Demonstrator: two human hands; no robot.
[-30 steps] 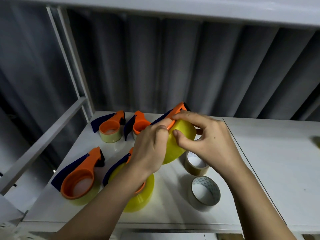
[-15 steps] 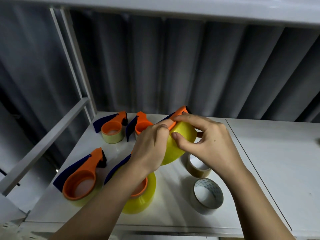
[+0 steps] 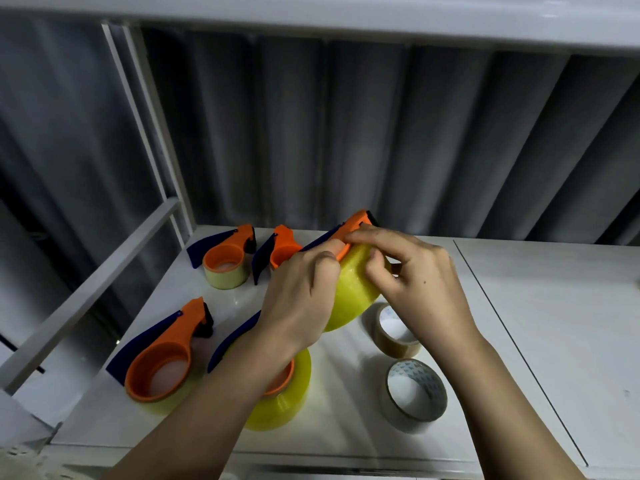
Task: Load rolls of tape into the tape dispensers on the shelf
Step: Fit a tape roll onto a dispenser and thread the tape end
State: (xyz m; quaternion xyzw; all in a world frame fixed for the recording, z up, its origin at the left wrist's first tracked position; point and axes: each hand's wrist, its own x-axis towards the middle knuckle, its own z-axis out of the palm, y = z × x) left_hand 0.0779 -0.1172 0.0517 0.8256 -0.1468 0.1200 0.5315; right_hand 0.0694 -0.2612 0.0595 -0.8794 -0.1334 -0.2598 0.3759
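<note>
yellow tape roll: sitting in raised orange plastic dispenser
left hand: gripping dispenser
right hand: pinching roll

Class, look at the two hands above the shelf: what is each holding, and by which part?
Both hold one dispenser with a yellow tape roll. The left hand grips its orange frame; the right hand pinches the roll's upper edge.
</note>
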